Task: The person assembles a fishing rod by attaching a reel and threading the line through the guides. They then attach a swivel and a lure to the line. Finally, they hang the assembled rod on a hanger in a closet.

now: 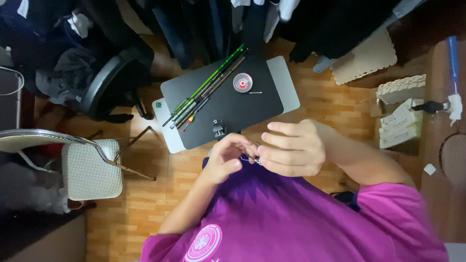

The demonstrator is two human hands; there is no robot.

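Head view: person in a purple shirt [291, 218] seen from above, both hands brought together in front of the chest, just below the near edge of the counter [242, 116].
Left hand: left hand [225, 157] curled in, fingertips pinched on one end of a small metal piece [251, 158].
Right hand: right hand [291, 148] pinching the other end of the same piece with thumb and lower fingers, upper fingers stretched out straight.
Metal piece: tiny, thin and shiny, held in the air between the two hands; too small to name for certain, perhaps a bit of fishing tackle.
Handling: I would judge it very light, stiff, slippery and easy to drop or bend; best held by fingertips at its ends, as now.
Counter: dark sheet on a grey top, carrying a bundle of rods [206, 92] in green and brown, a round spool [242, 82] with a red middle, and a small metal clamp [219, 128].
Packages: pale rectangular boxes [400, 123] stacked at the right, by the wall; print unreadable from here.
Surroundings: checked chair [90, 167] at the left, dark clothes hanging above.
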